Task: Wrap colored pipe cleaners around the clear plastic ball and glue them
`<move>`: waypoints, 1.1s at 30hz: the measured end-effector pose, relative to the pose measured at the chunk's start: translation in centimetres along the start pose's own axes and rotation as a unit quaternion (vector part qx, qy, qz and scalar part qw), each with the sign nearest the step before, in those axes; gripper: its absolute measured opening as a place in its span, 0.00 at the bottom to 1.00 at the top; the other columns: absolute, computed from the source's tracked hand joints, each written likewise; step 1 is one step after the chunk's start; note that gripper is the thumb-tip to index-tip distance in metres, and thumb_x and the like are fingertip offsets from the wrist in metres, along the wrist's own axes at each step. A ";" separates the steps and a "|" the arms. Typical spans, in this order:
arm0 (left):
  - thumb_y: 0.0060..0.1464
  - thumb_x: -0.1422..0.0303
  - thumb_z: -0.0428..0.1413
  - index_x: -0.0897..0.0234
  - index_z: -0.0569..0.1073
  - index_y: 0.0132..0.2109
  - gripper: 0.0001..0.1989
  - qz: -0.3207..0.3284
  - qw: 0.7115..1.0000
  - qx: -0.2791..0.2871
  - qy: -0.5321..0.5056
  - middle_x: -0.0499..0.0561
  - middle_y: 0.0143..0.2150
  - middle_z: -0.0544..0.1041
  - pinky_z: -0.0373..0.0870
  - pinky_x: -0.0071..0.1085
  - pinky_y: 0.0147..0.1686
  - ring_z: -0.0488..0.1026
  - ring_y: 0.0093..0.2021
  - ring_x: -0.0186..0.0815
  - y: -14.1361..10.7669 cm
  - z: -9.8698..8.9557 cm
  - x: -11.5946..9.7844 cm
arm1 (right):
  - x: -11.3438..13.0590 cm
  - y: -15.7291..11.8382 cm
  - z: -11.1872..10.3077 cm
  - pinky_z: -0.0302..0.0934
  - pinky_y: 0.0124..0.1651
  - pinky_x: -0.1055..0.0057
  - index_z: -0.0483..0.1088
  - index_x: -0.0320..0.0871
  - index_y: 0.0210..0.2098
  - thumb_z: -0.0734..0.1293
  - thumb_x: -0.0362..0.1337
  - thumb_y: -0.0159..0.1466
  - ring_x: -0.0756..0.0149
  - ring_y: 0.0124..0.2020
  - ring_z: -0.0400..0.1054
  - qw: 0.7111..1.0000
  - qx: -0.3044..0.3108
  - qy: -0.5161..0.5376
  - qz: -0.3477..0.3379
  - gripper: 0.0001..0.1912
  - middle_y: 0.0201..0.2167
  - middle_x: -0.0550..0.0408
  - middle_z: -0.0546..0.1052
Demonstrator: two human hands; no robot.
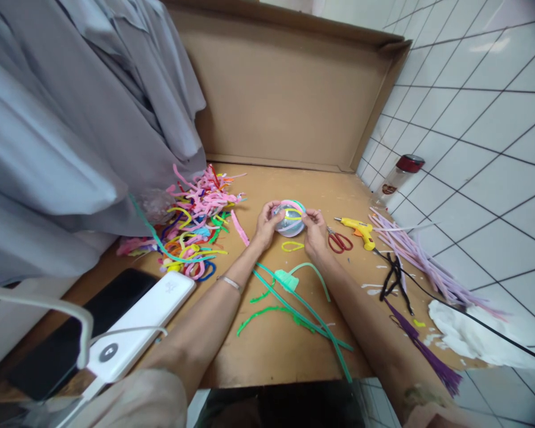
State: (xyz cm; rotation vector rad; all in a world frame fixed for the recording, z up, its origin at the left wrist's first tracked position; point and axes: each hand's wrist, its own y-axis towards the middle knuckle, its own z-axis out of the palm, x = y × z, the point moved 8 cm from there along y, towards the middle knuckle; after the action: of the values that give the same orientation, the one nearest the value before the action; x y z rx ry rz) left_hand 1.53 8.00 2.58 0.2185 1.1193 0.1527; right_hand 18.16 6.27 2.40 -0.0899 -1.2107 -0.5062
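Observation:
A clear, round ball-like piece point(290, 224) with pink, yellow, lilac and teal fuzzy strips around it is between my two hands, just above the wooden table. My left hand point(266, 224) grips its left side, thumb on the front. On the opposite side, the fingers of my right hand point(314, 228) pinch the edge. Which strip each fingertip presses is too small to tell. A yellow pipe cleaner loop point(293, 246) lies just below the ball. Red-handled scissors point(339, 241) rest right of my right hand. Green pipe cleaners point(310, 309) lie between my forearms, by a mint-green piece point(287, 280).
A heap of colourful pipe cleaners point(205, 205) lies at left, near a white power bank point(142, 327) and a dark phone-like slab point(89, 327). At right are a yellow glue gun point(359, 230), lilac pipe cleaners point(423, 261), a purple tassel point(423, 351) and a bottle point(396, 178). Cardboard point(285, 89) stands behind.

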 end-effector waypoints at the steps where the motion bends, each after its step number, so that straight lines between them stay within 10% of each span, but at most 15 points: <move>1: 0.40 0.56 0.68 0.59 0.70 0.45 0.26 0.003 1.000 0.001 0.001 0.48 0.42 0.75 0.69 0.32 0.46 0.73 0.42 0.36 0.0 0.0 0.0 | -0.1 0.1 0.0 0.63 0.41 0.68 0.67 0.45 0.33 0.72 0.42 0.45 0.67 0.33 0.66 1.000 0.003 0.002 0.011 0.17 0.29 0.61 0.72; 33: 0.44 0.56 0.68 0.60 0.72 0.45 0.24 0.059 0.996 0.020 0.058 0.49 0.42 0.76 0.70 0.32 0.47 0.73 0.43 0.37 -0.6 0.7 -1.3 | -0.3 -0.1 -0.4 0.62 0.36 0.72 0.64 0.46 0.33 0.74 0.42 0.44 0.70 0.29 0.65 0.998 -0.020 -0.012 0.065 0.20 0.27 0.66 0.69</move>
State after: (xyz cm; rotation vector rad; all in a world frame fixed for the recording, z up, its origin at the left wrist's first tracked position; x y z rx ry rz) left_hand 1.65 7.02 3.83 0.3153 1.2269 0.2505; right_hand 18.39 6.18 1.93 -0.2082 -1.2095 -0.4166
